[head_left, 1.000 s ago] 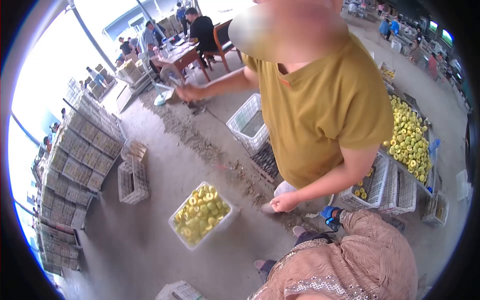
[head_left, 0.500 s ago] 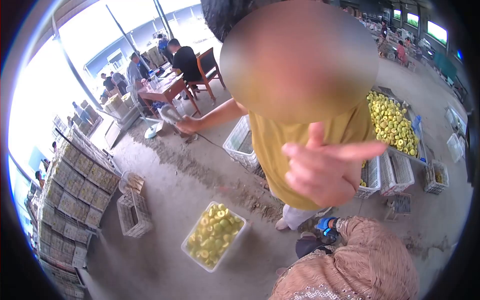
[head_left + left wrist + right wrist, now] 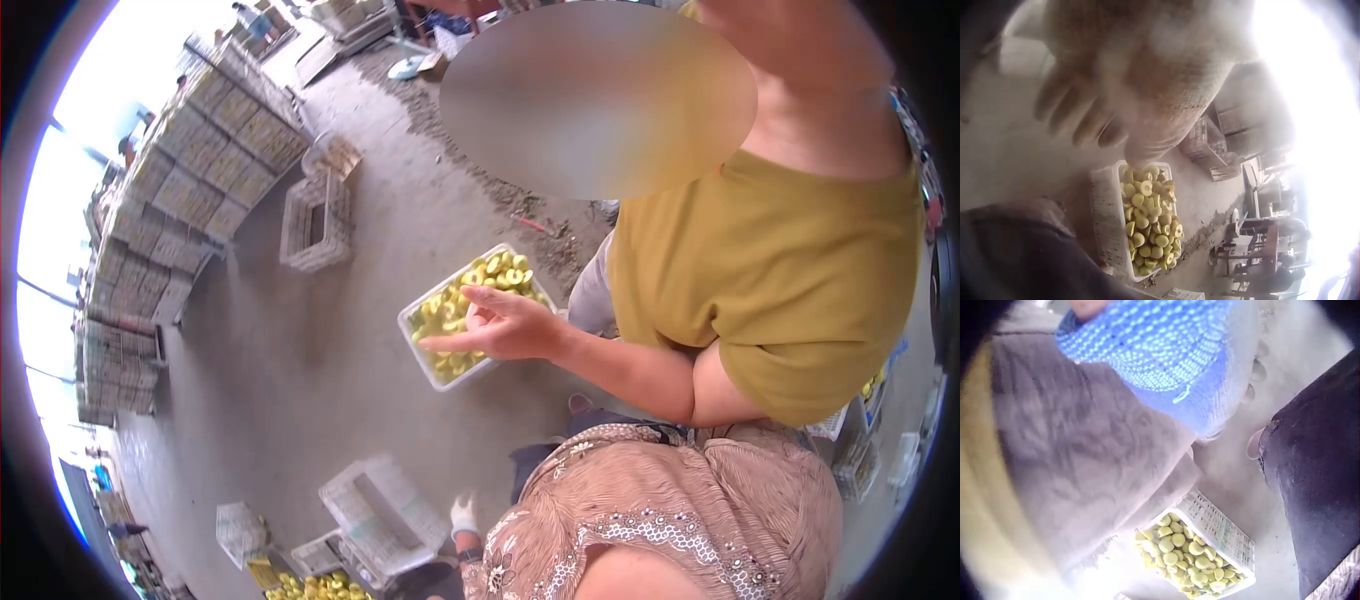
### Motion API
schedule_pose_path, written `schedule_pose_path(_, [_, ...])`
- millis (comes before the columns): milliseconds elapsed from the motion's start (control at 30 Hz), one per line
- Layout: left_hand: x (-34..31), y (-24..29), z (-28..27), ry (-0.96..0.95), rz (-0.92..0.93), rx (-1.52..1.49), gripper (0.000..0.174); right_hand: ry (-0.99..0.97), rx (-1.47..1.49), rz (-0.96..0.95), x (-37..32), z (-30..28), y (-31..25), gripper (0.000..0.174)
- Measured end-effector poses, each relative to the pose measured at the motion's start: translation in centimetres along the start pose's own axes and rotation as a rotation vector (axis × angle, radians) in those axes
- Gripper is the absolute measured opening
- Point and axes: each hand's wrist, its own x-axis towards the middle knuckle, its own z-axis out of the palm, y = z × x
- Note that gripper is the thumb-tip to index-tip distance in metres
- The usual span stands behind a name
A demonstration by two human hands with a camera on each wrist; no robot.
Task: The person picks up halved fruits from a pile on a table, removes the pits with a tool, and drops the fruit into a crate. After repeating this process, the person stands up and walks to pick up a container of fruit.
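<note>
My left hand (image 3: 464, 515), in a white glove, hangs at my side in the head view. Its fingers (image 3: 1060, 109) dangle loosely in the left wrist view, holding nothing. A blue, dotted glove covers my right hand (image 3: 1160, 350) at the top of the right wrist view; a bare fingertip shows, and no object appears in it. The head view hides this hand behind a person in a mustard shirt (image 3: 790, 300). On the floor ahead stands a white plastic crate (image 3: 418, 357) full of halved yellow-green fruit (image 3: 500, 268). The person's outstretched hand (image 3: 510, 325) overlaps it, index finger extended.
The person in mustard stands close at my right front. Stacked full crates (image 3: 190, 180) line the left side. An empty crate (image 3: 318, 225) sits on the floor before them. Near my left hand are an upturned pale crate (image 3: 385, 510) and more fruit (image 3: 310, 588).
The head view has swung left and down. The person's raised hand has come down over the fruit crate. My white-gloved left hand has entered the head view; my blue-gloved right hand has left it.
</note>
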Motion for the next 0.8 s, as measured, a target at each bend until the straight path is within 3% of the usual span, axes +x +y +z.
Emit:
schedule_pose_path(67, [1.4,-0.5,-1.3,0.029,-0.06,-0.076,0.042,0.054,-0.011,-0.005,3.8,0.0,0.3,0.073])
schedule_pose_path(133, [2.5,-0.7,-2.8,0.051,-0.082,-0.079,0.04,0.099,0.029,-0.115,6.0,0.2,-2.9,0.067])
schedule_pose_path(200, [5.7,-2.7,-4.3,0.049,-0.003,0.01,0.04,0.127,0.207,-0.161,7.9,0.8,-6.1,0.06])
schedule_pose_path(300, [8.0,-3.6,-7.6,0.023,0.073,0.085,0.04,0.064,0.13,-0.277,9.3,3.0,-9.6,0.056])
schedule_pose_path(400, [11.0,-2.1,-11.1,0.055,0.246,0.239,0.041,-0.133,0.118,-0.417,10.2,5.1,-11.7,0.052])
schedule_pose_path(433, [11.9,-2.5,-12.4,0.032,0.208,0.189,0.041,-0.21,-0.025,-0.449,10.1,5.0,-11.2,0.051])
schedule_pose_path(500, [14.3,-2.4,-15.2,-0.013,0.144,0.095,0.041,-0.281,0.215,-0.567,10.9,5.3,-11.4,0.045])
schedule_pose_path(533, [14.2,-1.2,-16.8,0.006,0.167,0.148,0.04,-0.451,0.505,-0.523,8.9,4.3,-13.3,0.042])
schedule_pose_path(600, [16.9,-1.9,-19.0,0.033,0.263,0.172,0.04,-1.123,1.447,-0.077,0.9,-1.1,-21.0,0.038])
schedule_pose_path(633, [17.2,-0.9,-20.3,0.011,0.278,0.213,0.04,-1.395,1.695,0.185,-3.5,-4.9,-24.4,0.036])
schedule_pose_path(667, [17.9,-0.3,-21.1,-0.004,0.167,0.183,0.038,-1.642,1.879,0.457,-7.0,-9.3,-27.0,0.035])
schedule_pose_path(700, [18.5,0.3,-22.0,-0.01,0.052,0.155,0.035,-1.812,2.041,0.788,-8.5,-12.5,-28.1,0.034])
schedule_pose_path(733, [18.6,1.4,-22.7,-0.021,0.082,0.151,0.033,-1.899,2.088,0.986,-8.8,-14.2,-28.9,0.034])
schedule_pose_path(800, [20.1,2.1,-23.9,0.001,0.12,0.131,0.031,-2.022,2.123,1.213,-7.0,-14.7,-28.1,0.035])
